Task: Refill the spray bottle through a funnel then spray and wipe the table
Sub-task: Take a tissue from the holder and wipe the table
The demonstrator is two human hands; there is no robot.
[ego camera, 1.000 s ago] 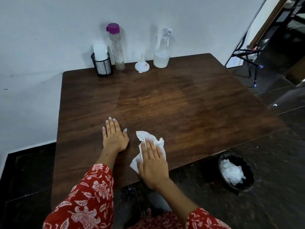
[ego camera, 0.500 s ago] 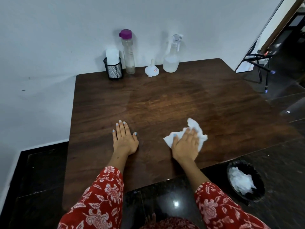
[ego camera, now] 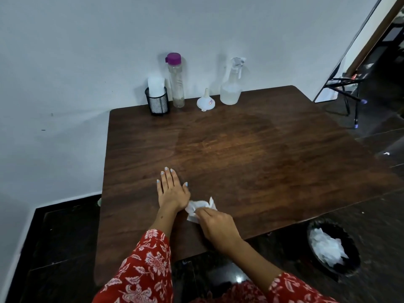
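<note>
Dim, soft light; faint shadows on the pale wall [ego camera: 76, 51], wide-angle bending at edges, glare on dark glossy floor [ego camera: 238, 278]

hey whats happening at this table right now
A person is wiping the dark wooden table. The right hand pinches a crumpled white tissue near the front edge; the left hand rests flat beside it. The clear spray bottle and small white funnel stand untouched along the wall.

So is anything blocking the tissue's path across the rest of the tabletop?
The left hand lies flat right beside the tissue under the right hand. Otherwise the table is bare up to the funnel and bottles at the back edge.
</note>
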